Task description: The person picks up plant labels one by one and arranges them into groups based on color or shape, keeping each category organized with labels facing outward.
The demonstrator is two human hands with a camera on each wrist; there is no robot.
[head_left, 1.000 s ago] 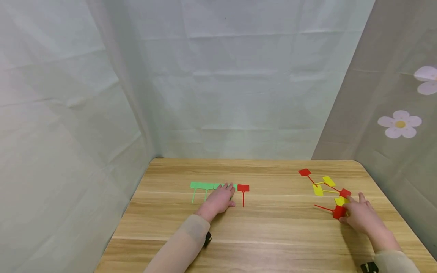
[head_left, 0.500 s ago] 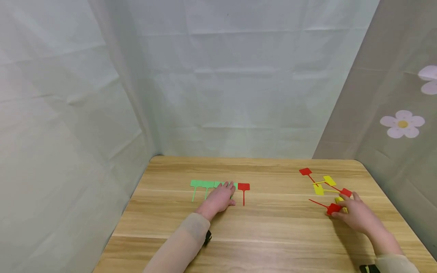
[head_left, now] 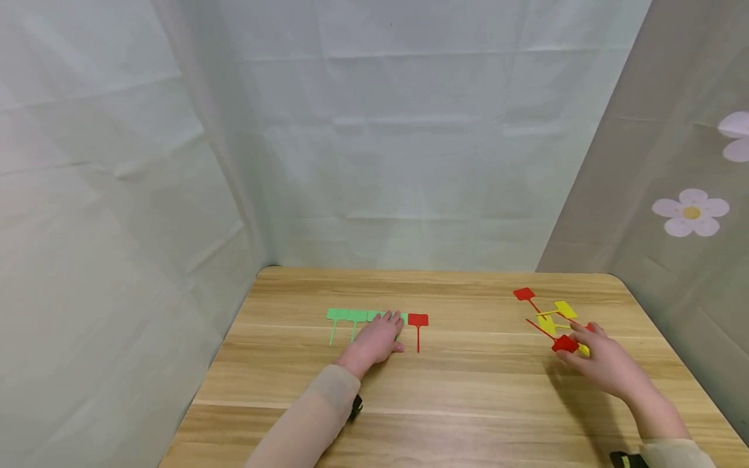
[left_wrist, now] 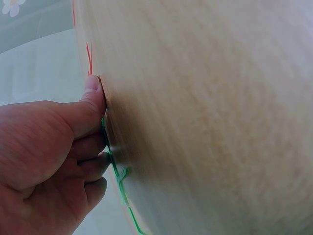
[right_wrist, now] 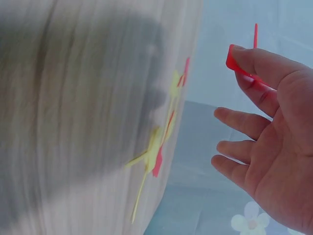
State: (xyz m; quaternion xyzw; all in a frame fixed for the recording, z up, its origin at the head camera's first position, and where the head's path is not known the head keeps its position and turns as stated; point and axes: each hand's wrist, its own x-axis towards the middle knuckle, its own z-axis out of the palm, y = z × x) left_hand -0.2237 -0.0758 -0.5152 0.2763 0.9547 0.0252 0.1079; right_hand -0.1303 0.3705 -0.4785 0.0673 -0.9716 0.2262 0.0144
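Note:
My left hand (head_left: 373,339) rests on a row of green T-shaped plant labels (head_left: 346,315), fingers extended and covering part of the row. A red plant label (head_left: 418,320) lies at the row's right end, just past my fingertips, its stem toward me. At the right, my right hand (head_left: 610,365) pinches another red plant label (right_wrist: 234,59) by its flat head between thumb and index finger. In the right wrist view that label is held clear of the wooden table (right_wrist: 73,147), and the other fingers are spread.
Under and beyond my right hand lie loose yellow plant labels (head_left: 565,309) and red ones, including a red label (head_left: 524,294) at the back; several overlap. Pale cloth (head_left: 409,162) hangs behind and beside the table.
My right hand has drawn the red plant label up off the pile and slightly left, and its stem now tilts more steeply. My left hand has stayed on the green row.

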